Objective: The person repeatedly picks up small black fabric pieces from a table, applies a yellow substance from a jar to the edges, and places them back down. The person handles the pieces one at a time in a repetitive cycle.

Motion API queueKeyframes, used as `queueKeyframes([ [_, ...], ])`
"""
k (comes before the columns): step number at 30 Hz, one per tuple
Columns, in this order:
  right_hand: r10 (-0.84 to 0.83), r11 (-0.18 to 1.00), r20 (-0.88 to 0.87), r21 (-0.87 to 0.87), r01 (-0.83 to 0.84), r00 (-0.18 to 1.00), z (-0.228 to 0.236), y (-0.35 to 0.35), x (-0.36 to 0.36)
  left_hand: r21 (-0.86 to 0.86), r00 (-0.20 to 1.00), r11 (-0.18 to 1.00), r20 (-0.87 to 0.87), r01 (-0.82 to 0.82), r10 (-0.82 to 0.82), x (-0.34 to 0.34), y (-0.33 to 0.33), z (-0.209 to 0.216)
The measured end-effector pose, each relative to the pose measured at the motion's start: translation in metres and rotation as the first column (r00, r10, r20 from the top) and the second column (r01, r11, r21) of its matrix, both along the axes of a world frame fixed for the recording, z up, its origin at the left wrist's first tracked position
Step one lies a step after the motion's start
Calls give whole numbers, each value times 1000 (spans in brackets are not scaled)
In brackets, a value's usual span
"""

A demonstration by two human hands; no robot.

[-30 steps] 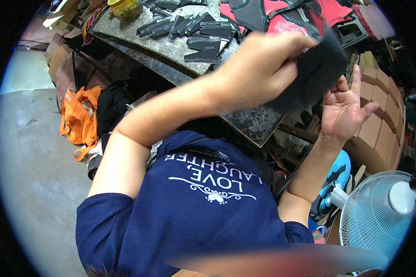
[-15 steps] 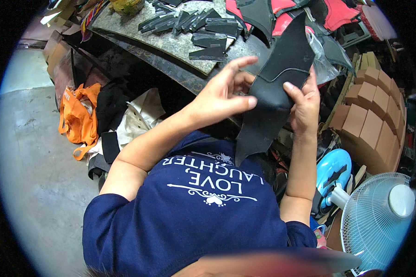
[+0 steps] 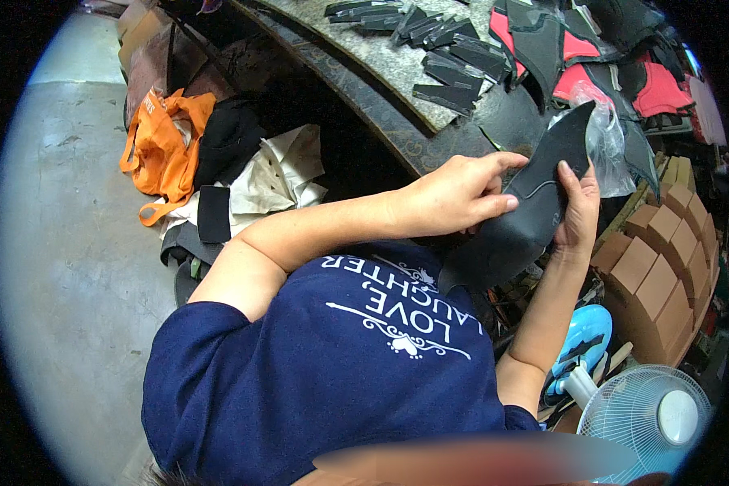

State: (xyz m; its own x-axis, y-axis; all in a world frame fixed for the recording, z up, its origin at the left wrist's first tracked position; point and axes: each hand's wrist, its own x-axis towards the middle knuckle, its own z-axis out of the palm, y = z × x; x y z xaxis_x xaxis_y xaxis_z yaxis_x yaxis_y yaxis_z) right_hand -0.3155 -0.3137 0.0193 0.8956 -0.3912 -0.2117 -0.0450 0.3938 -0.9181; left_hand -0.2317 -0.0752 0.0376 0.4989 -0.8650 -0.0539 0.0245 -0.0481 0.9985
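Observation:
A black leather shoe upper (image 3: 512, 231), with a thin curved seam across its middle, slants in front of my chest. My right hand (image 3: 577, 206) grips its right edge, thumb on the upper face. At the opposite edge is my left hand (image 3: 470, 193), its thumb on the leather near the seam and its index finger stretched along the edge. The other left fingers are curled and partly hidden. Beyond the hands, several small black cut pieces (image 3: 454, 61) lie on a speckled stone slab (image 3: 336, 28). Clear plastic film (image 3: 611, 154) hangs just past the right hand.
Red and black cut pieces (image 3: 664, 91) are heaped on the dark workbench (image 3: 381, 125). Brown boxes (image 3: 652, 267) are stacked at the right. Below them stands a white fan (image 3: 644, 417) by a blue rounded object (image 3: 585, 332). An orange bag (image 3: 166, 146) and cloth lie at the left.
The view has shifted, so the bench sits higher and farther right. The upper has tilted more to the right, and the left hand has closed in on its edge near the seam.

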Motion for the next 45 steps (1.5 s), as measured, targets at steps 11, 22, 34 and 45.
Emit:
queueKeyframes([
  [11, -191, 879, 104, -424, 218, 976, -18, 21, 0, -58, 849, 997, 522, -58, 80, 14, 47, -10],
  [22, -163, 930, 206, -294, 220, 965, -23, 20, -3, -202, 784, 970, 577, -132, 227, 32, 51, -14],
  [34, -137, 920, 210, -335, 203, 968, -25, 17, -3, -218, 777, 968, 585, -125, 232, 31, 52, -18],
  [45, -159, 913, 213, -341, 226, 964, -24, 20, -2, -187, 772, 975, 600, -117, 208, 24, 54, -17],
])
